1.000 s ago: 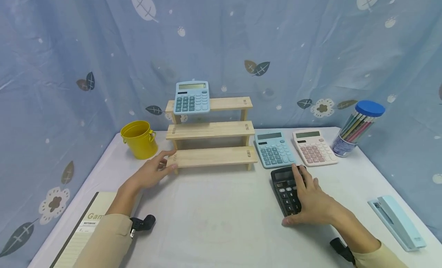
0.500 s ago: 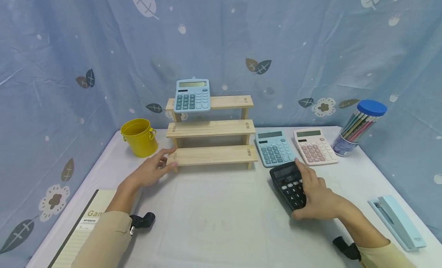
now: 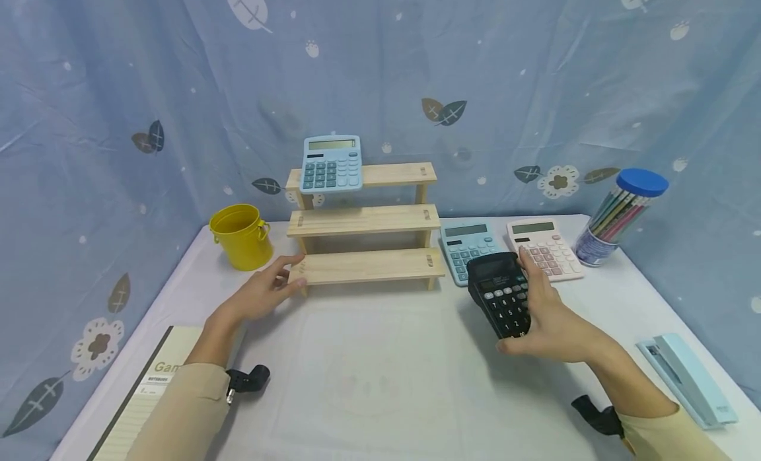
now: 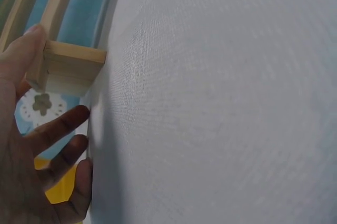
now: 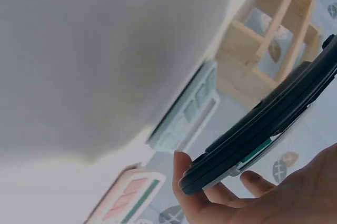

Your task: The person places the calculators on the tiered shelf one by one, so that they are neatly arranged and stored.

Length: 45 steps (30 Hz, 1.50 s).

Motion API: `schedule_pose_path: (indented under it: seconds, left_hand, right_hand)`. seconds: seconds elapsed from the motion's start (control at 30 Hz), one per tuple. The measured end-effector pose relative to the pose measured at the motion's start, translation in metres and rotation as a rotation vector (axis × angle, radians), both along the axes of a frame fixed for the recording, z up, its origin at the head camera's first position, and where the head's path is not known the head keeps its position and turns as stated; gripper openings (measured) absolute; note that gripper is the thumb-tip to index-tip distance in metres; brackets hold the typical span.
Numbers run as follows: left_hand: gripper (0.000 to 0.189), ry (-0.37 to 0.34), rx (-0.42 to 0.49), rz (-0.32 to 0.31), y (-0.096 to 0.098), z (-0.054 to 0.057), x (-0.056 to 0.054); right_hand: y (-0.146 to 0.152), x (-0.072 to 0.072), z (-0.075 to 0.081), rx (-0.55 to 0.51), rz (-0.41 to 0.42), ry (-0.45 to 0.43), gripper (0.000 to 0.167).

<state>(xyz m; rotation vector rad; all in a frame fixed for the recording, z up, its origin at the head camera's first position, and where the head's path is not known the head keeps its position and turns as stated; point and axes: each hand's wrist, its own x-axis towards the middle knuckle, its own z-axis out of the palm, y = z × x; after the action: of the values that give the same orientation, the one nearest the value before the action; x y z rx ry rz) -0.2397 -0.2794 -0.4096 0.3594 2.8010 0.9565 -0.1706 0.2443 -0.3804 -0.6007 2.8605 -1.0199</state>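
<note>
My right hand grips a black calculator by its right side, with the thumb at the lower edge. The calculator is off the table, tilted, its keys and screen facing up toward the head camera. In the right wrist view the black calculator shows edge-on, fingers curled behind it. At the left end of the three-step wooden display shelf, my left hand pinches the lowest plank between thumb and index finger. The left wrist view shows the other fingers spread loosely below the shelf's end.
A blue calculator leans on the top step. Another blue calculator and a pink one lie right of the shelf. Around them are a pencil jar, a pale blue stapler, a yellow bucket and a notebook.
My right hand has lifted the black calculator off the table and tilted it; it now overlaps the blue calculator behind. The left hand stays at the shelf's end.
</note>
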Motion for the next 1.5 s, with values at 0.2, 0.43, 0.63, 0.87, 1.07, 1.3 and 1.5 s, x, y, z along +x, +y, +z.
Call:
schedule_pose_path:
  seconds: [0.2,0.43,0.63,0.87,1.07,1.3,1.5]
  left_hand:
    - [0.071,-0.017,0.007,0.009,0.004,-0.003,-0.002]
    - [0.072,-0.041,-0.002,0.021,0.006,-0.002,-0.004]
    - [0.072,-0.032,-0.002,0.016,0.008,-0.004,-0.002]
    - [0.073,-0.042,-0.004,0.021,0.004,-0.003,0.002]
    - [0.072,-0.034,-0.009,0.020,0.001,-0.004,0.002]
    - [0.072,-0.040,0.004,0.011,0.001,-0.002,-0.001]
    - [0.070,-0.012,-0.016,0.010,0.000,-0.002,-0.003]
  right_hand:
    - [-0.003,-0.006,0.014,-0.035,0.010,0.028,0.158]
    - [-0.013,-0.019,0.025,-0.033,0.015,0.036,0.155]
    - [-0.021,-0.029,0.035,-0.051,0.017,0.044,0.154]
    - [-0.036,-0.048,0.049,-0.023,0.006,0.075,0.151]
    - [-0.056,-0.058,0.067,0.007,0.026,0.091,0.151]
    - [-0.077,-0.076,0.091,0.038,0.031,0.169,0.147]
    - [-0.090,-0.093,0.097,0.052,-0.030,0.173,0.143]
